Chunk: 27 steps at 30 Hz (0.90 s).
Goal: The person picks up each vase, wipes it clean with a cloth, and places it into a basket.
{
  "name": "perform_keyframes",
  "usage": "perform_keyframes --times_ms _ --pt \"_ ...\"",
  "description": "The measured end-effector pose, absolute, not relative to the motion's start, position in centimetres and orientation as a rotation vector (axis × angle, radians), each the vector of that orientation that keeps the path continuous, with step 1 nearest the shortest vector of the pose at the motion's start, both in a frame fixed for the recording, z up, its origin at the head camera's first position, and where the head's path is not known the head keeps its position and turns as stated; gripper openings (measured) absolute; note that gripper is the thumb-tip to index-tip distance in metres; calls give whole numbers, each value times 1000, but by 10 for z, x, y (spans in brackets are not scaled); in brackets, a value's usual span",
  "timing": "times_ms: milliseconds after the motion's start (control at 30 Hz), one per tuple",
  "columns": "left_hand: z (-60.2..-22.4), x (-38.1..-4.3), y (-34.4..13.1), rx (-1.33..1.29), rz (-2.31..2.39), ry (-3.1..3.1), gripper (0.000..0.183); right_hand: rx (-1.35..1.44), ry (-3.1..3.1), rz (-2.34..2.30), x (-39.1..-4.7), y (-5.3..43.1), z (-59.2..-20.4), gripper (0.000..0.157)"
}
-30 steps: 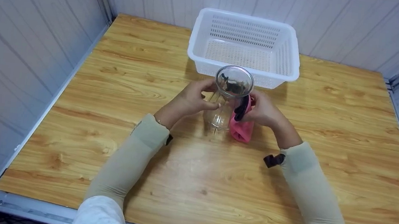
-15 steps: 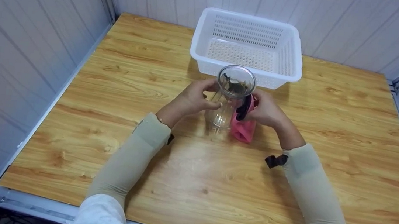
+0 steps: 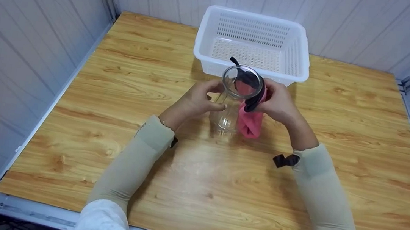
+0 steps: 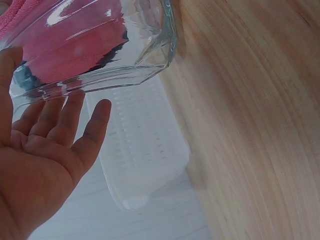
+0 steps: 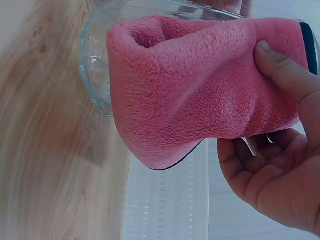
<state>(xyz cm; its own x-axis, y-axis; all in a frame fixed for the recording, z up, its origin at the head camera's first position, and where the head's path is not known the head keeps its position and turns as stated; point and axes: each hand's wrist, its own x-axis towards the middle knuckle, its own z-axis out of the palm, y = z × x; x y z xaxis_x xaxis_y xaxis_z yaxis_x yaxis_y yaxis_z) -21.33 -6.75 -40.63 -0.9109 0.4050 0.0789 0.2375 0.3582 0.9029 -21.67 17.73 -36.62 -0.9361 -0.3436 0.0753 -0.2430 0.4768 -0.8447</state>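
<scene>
A clear glass vase (image 3: pixel 225 121) with a round rim stands roughly upright in the middle of the head view. My left hand (image 3: pixel 197 101) grips it from the left, thumb on the near side and fingers behind the glass. On the right side, my right hand (image 3: pixel 278 103) pinches a pink cloth (image 3: pixel 250 125) with a dark edge and presses it to the vase. A dark strip of the cloth sticks up beyond the rim. Through the glass (image 4: pixel 145 70) in the left wrist view, pink cloth shows. Whether the vase's base touches the table is unclear.
Behind the vase, a white perforated plastic basket (image 3: pixel 200 51) stands on the wood-grain table (image 3: pixel 120 121) near the back wall. Pale panel walls (image 3: pixel 26 35) enclose the table at left, back and right.
My right hand has moved up along the vase with the cloth. The cloth's lower end is higher, and its dark strip now rises above the rim. The left hand has stayed in place.
</scene>
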Motion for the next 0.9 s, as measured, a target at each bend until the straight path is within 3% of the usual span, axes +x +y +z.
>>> perform_keyframes --times_ms 567,900 --pt "-406 -214 -68 565 1631 2422 59 -468 2670 -1265 -211 177 -392 61" --pt "-406 -212 -68 590 1620 2427 59 -434 2697 -1157 -209 179 -408 53"
